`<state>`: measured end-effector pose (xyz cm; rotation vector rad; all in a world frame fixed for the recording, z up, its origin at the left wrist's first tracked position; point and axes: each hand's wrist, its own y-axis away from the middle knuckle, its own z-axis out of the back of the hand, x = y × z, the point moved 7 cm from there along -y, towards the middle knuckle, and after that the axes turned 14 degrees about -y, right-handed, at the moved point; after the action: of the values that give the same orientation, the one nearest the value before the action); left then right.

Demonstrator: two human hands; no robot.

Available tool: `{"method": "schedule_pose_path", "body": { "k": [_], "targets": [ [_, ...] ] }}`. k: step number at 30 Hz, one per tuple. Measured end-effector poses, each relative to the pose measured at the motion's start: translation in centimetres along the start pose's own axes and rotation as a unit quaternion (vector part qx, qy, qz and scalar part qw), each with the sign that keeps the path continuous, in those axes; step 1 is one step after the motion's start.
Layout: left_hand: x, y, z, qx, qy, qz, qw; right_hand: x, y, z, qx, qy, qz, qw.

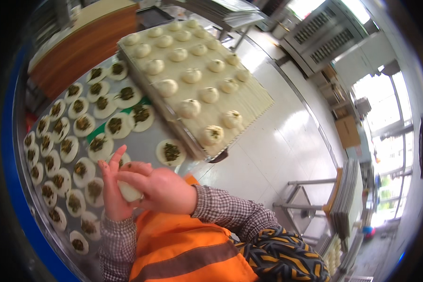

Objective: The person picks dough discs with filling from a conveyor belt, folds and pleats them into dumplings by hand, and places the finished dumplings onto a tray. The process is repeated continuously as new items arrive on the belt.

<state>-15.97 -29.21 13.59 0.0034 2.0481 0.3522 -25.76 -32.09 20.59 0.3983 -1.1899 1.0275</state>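
In front of my orange apron, a white filled bun (129, 191) sits between my two hands, mostly covered by them. My left hand (115, 190) cups it from the left, thumb and a finger pointing up. From the right, my right hand (167, 188) bends over it with its fingers closed on the dough. Several flat dough rounds (82, 171) topped with dark green chopped filling lie in rows to the left. A single filled round (171, 152) rests just beyond my hands. Pleated buns (190, 108) stand in rows on a cloth-lined tray (253, 99).
The steel table (151, 136) carries the dough rounds and the raised tray edge. A wooden-sided counter (84, 51) stands at the far left. On the right are a rack with stacked trays (345, 197), a cardboard box (348, 131) and a large metal cabinet (322, 35) farther back.
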Motion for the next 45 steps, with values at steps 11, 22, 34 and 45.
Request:
{"method": "schedule_pose_path", "body": {
  "k": [11,22,34,45],
  "targets": [
    [5.4,-4.5,-1.0,0.017,-0.405,0.097,0.909,-12.2,12.9,30.3,-0.334,0.144,-0.136,0.922],
    [8.6,-11.6,-1.9,0.030,-0.752,0.026,0.657,-13.0,13.4,30.4,-0.336,0.220,-0.202,0.893],
    [10.3,-14.0,-2.6,0.124,-0.698,0.110,0.696,-7.6,18.0,24.6,-0.391,0.162,-0.115,0.899],
    [9.2,-5.7,2.2,0.003,0.055,0.197,0.979,-4.1,6.9,11.8,-0.205,0.010,-0.024,0.978]
  ]
}}
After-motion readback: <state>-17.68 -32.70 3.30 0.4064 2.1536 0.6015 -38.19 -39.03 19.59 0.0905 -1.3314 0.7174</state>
